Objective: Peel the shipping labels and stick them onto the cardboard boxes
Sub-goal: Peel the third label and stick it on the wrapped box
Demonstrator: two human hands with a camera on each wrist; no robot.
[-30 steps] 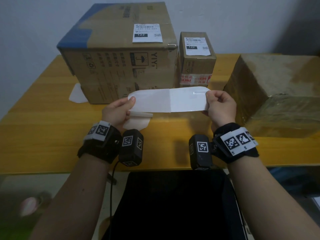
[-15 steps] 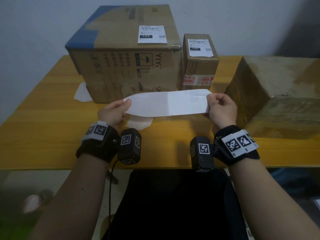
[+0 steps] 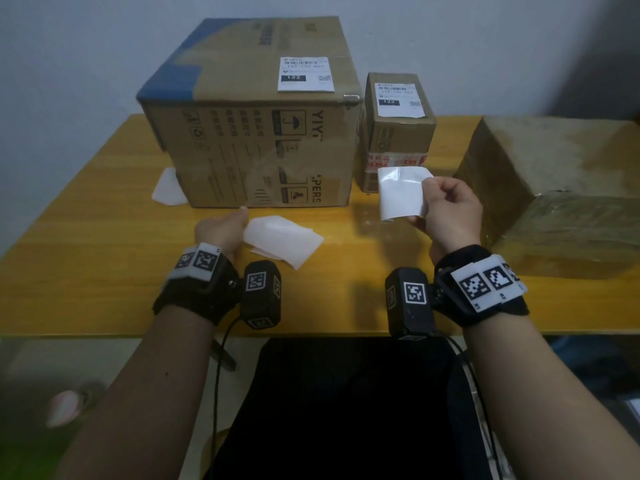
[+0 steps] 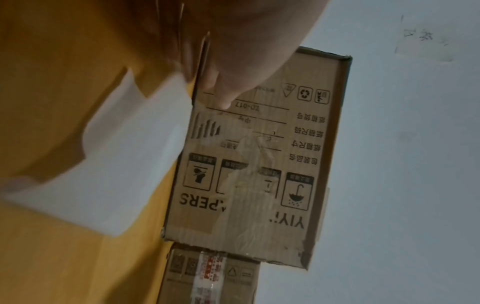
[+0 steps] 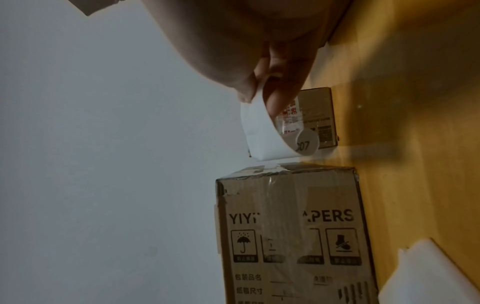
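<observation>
Three brown cardboard boxes stand on the yellow wooden table (image 3: 104, 216). The large printed cardboard box (image 3: 249, 147) is the landmark; the small taped cardboard box (image 3: 398, 133) stands just to its right, and the plain brown cardboard box (image 3: 554, 188) sits farther right, well apart. Two white printed shipping labels are stuck on: one (image 3: 306, 74) on top of the large box, one (image 3: 396, 99) on top of the small one. The right hand (image 3: 446, 209) pinches a third, curled white label (image 3: 401, 192) between thumb and fingers, in the air in front of the small box. In front of the large box, the left hand (image 3: 221, 230) rests at two overlapping white backing sheets (image 3: 284, 240) on the table; its grip cannot be told. A third white sheet (image 3: 168, 192) lies at the large box's left corner.
</observation>
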